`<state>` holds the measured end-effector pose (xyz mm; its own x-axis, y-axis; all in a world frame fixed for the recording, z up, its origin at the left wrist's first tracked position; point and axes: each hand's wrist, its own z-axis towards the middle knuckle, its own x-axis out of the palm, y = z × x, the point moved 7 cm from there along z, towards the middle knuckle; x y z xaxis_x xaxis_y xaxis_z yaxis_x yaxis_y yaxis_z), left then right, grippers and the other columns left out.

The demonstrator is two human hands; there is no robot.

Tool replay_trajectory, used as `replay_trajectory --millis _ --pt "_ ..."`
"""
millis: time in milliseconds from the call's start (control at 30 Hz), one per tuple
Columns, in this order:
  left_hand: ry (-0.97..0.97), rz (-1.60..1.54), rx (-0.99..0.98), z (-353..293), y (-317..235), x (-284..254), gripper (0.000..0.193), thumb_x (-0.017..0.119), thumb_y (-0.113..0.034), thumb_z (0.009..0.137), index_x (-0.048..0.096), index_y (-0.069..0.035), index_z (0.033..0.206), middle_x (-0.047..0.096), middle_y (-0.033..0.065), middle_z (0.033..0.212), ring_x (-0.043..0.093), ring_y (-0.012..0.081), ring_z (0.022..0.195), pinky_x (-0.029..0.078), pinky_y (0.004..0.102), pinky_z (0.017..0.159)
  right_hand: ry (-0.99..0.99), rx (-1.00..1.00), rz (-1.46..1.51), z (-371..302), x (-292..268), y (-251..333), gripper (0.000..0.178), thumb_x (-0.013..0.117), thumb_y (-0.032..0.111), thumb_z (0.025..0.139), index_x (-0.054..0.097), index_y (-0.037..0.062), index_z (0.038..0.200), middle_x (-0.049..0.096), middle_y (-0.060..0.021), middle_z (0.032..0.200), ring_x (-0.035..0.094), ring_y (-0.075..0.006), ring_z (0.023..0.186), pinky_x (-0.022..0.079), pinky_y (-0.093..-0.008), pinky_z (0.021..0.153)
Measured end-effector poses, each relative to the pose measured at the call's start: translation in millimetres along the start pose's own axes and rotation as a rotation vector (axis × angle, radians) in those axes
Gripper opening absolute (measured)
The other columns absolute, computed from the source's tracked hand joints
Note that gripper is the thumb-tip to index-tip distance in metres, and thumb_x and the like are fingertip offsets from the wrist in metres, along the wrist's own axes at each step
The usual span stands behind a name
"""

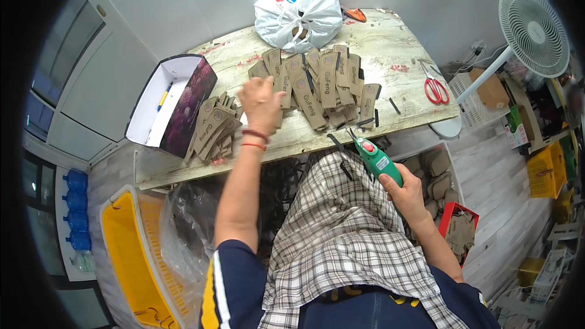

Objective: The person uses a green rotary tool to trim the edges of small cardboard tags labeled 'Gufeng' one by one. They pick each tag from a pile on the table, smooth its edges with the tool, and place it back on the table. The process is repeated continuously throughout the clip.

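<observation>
My right hand (405, 192) is wrapped round a green handheld thread trimmer (379, 161) with a red button and a thin forked metal tip. The tip points at the table's front edge, beside short black strips (337, 143). Over the table, my left hand (262, 103) reaches out with its thumb apart from its fingers, slightly blurred. It is between a spread pile of tan printed fabric tabs (327, 85) on its right and a smaller stack of tan tabs (213, 125) on its left. Whether the fingertips touch a tab is hard to see.
A dark floral box (190, 100) with a pen (164, 96) inside stands at the left. A tied white plastic bag (297, 18) sits at the back, red-handled scissors (436, 90) at the right. Below are a yellow basket (125, 250) and a red box (446, 216). A fan (534, 31) stands beyond.
</observation>
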<state>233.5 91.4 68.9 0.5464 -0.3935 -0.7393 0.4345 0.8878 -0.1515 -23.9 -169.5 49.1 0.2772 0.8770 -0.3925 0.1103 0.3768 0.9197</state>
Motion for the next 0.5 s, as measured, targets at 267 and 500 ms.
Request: replay_trajectory --millis 267,500 --pt "-0.077 -0.222 -0.23 -9.5 -45.2 45.3 0.039 0.072 -0.012 0.074 0.056 -0.006 0.108 0.056 0.0077 0.102 0.05 0.0268 0.101 0.034 0.0413 0.093 -0.046 -0.01 -0.045 2.5 -3.6 -4.6 0.038 0.07 0.032 0.085 0.063 -0.0002 0.104 0.063 -0.0081 0.07 0.057 -0.012 0.061 0.047 -0.0291 0.058" --pt "-0.144 -1.413 -0.678 -41.6 -29.8 42.7 0.006 0.067 -0.002 0.083 0.066 0.0 0.089 0.067 0.0013 0.081 0.057 0.0071 0.067 0.046 0.0231 0.062 -0.06 -0.074 -0.062 14.3 5.7 25.1 0.04 0.069 0.036 0.085 0.062 0.0022 0.106 0.065 -0.0117 0.073 0.064 -0.0204 0.066 0.049 -0.033 0.061"
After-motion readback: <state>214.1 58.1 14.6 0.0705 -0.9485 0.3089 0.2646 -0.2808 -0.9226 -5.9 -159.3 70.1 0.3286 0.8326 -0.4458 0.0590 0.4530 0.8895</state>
